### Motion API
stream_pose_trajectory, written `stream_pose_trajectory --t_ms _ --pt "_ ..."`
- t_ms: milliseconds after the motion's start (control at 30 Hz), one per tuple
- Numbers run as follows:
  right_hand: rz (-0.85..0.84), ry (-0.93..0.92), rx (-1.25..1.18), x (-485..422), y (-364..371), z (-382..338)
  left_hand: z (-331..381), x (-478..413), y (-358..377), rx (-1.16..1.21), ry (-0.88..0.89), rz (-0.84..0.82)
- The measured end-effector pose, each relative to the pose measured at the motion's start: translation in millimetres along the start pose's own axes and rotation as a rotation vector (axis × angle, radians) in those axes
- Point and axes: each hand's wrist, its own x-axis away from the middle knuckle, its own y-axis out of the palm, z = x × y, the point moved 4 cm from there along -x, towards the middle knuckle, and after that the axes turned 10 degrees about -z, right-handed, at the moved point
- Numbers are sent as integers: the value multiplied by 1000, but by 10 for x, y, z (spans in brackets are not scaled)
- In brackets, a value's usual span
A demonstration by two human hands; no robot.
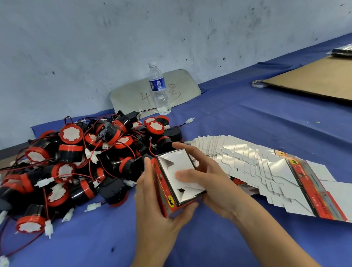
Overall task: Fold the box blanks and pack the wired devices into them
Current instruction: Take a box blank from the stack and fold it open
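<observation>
Near the front edge of the blue-cloth table (254, 112), mid-width, I see both hands on one small red-and-black printed cardboard box (176, 182), partly erected, white flaps facing up. Left hand (155, 200) grips its left side, fingers curled under the bottom. Right hand (209, 177) wraps the right side, thumb pressing flat on the white flap. Just right of the box lies a fanned row of flat white-backed box blanks (270, 167), running toward the right edge. Left of the box, a heap of black-and-red round wired devices (77, 164) with white connectors. Clear plastic water bottle (159, 89) stands upright at the back edge. Brown cardboard sheet (320, 80) lies at back right.
</observation>
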Motion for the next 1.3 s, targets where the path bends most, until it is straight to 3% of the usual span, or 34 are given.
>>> stream_pose_trajectory --t_ms 133,233,533,667,700,733,800,833,900,1000,1067,1300 --pt "-12 0 49 8 9 0 9 -11 -13 -60 54 -15" --pt "-55 -4 -64 0 39 11 43 -28 -63 -36 90 1" --pt "-416 52 -392 36 139 19 27 -43 -26 234 84 -55" --pt "-302 29 -377 5 100 59 -65 -75 -23 251 12 -118" --pt "-236 11 -363 -3 81 55 -132 -88 -57 157 -7 -142" --pt "-165 -13 -332 -12 60 44 -228 -111 -109 -80 -52 -160" --pt "-40 -86 -74 -7 59 -7 -526 -92 -275 -547 -269 -165" --pt "-3 -135 186 23 93 -48 -653 -67 -358 -607 -412 -158" --pt "-83 -239 787 84 301 -29 -788 -4 -473 -518 -577 -116" --pt "-281 -265 1409 133 613 239 -787 -3 -580 -458 -571 -46" --pt "-315 -295 1499 145 682 268 -776 -17 -650 -395 -532 30" --pt "-207 -404 1368 191 657 78 -714 -69 -660 -317 -639 129"
